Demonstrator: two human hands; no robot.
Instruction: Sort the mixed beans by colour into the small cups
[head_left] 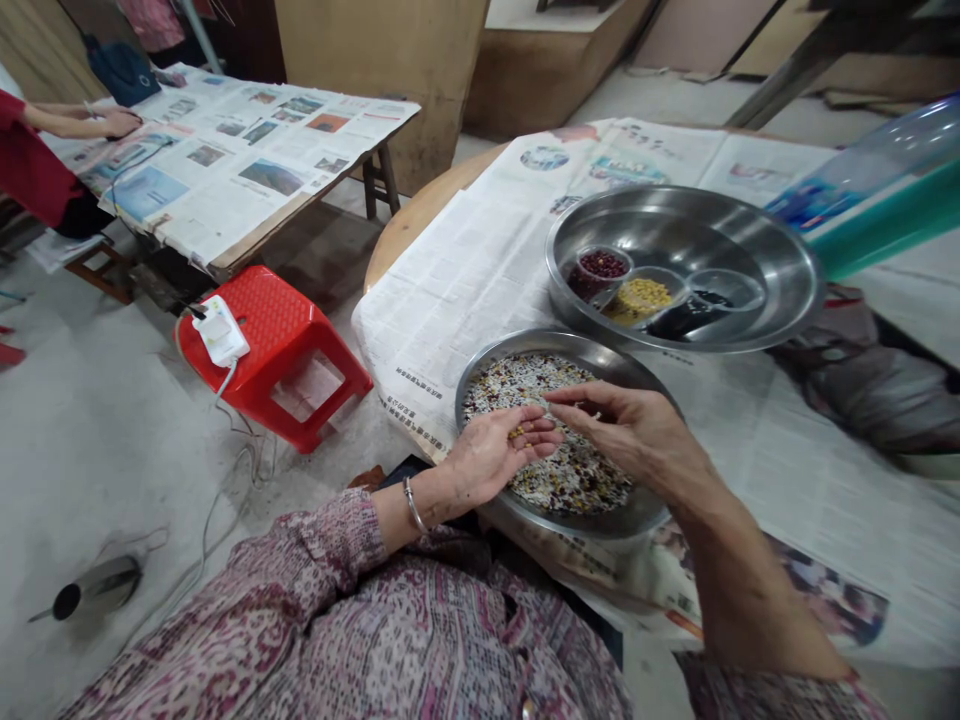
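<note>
The right fingers (577, 398) pinch something too small to make out, just above the open left hand (491, 458) and its few yellow grains (517, 433), both over the mixed beans (570, 478) in a steel pan (559, 345).

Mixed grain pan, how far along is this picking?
Done: red beans, yellow grains and black grains sit in separate small bowls inside the steel basin. In hand: the left hand cups a few yellow grains; the right hand pinches above the pan. Left: mixed grains still cover the pan.
</note>
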